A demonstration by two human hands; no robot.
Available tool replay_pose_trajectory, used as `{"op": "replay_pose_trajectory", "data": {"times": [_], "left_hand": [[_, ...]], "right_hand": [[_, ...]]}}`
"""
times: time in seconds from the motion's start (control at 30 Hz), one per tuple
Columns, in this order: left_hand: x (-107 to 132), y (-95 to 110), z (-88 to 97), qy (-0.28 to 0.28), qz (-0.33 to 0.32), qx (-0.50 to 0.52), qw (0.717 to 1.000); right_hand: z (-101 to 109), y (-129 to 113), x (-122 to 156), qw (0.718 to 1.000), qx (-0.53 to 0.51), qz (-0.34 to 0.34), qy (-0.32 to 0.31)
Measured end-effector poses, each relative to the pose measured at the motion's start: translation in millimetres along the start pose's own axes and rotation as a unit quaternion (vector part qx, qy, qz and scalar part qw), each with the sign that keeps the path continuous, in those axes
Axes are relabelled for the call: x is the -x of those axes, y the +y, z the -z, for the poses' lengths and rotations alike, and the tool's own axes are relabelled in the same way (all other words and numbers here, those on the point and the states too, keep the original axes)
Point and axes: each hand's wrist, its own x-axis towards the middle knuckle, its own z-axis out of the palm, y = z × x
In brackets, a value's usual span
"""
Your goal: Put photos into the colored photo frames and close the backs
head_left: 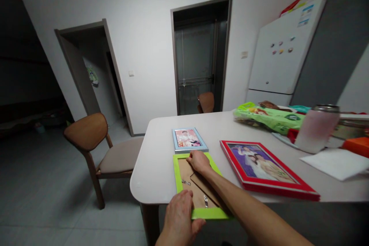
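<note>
On the white round-cornered table (154,169), clamps in the bare left hand (180,215) the near-left corner of the lime-green rectangular photo frame (211,213), back-up across the near edge, long axis pointing away, and rests the curled right hand (200,161) at its far end, unclear if pinching.

Head-worn, the camera looks forward and down across a near table (155,169) toward the wall (150,42).
</note>
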Motion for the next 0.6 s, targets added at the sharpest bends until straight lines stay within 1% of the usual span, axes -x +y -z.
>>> {"op": "replay_pose_trajectory", "data": {"times": [0.13,0.2,0.27,0.37,0.47,0.53,0.57,0.6], "left_hand": [[3,-4,0.9,-0.004,-0.005,-0.011,1.0],[2,-5,0.0,-0.011,-0.004,-0.023,1.0],[-3,-1,-3.9,-0.018,-0.011,-0.037,0.999],[-16,11,-17.2,-0.027,-0.055,-0.062,0.996],[-27,20,-31.2,-0.05,-0.083,-0.075,0.992],[-29,20,-32.4,-0.05,-0.091,-0.066,0.992],[-28,19,-29.2,-0.038,-0.098,-0.056,0.993],[-27,19,-23.4,-0.019,-0.106,-0.04,0.993]], "right_hand": [[2,-2,-1,1.0,-0.018,-0.017,0.011],[5,-3,1,0.999,-0.039,-0.012,0.018],[12,-3,4,0.998,-0.066,0.003,0.021],[31,0,12,0.992,-0.113,0.048,0.022],[58,15,29,0.983,-0.154,0.094,0.024],[76,32,45,0.975,-0.197,0.102,0.031],[84,42,55,0.966,-0.24,0.09,0.041],[89,50,65,0.951,-0.296,0.065,0.056]]}}
